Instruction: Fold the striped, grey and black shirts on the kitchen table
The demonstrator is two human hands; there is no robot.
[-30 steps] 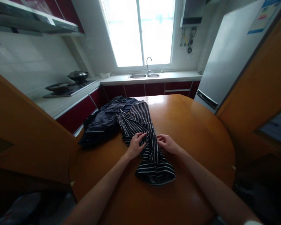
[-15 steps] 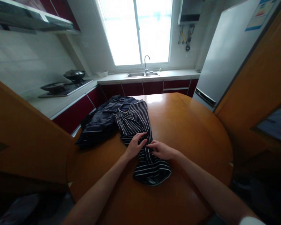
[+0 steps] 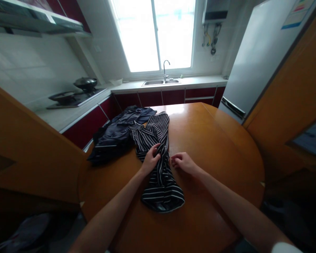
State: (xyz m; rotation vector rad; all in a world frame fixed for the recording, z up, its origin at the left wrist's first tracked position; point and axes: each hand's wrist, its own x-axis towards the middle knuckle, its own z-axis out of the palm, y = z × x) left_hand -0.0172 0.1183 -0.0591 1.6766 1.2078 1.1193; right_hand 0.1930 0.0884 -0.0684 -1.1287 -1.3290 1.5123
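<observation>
A black shirt with white stripes (image 3: 162, 175) lies bunched lengthwise on the round wooden table, its open hem end towards me. My left hand (image 3: 150, 161) rests on the middle of the shirt, with fingers and thumb bent around a bit of its cloth. Just off the shirt's right edge is my right hand (image 3: 184, 163), fingers curled in and no cloth visible in them. Beyond the shirt, to the left, a dark navy garment (image 3: 116, 133) with a shiny surface lies in a heap, touching the striped cloth.
The wooden table (image 3: 213, 140) has a rounded edge. Behind it runs a white counter with a sink (image 3: 162, 82) and a tap under a window. Pans (image 3: 85, 83) stand on the hob at the left. A fridge (image 3: 250, 59) stands at the right.
The near end of the striped shirt has shifted left and straightened somewhat. My right hand has come off the cloth to the right. My left hand stays on the shirt.
</observation>
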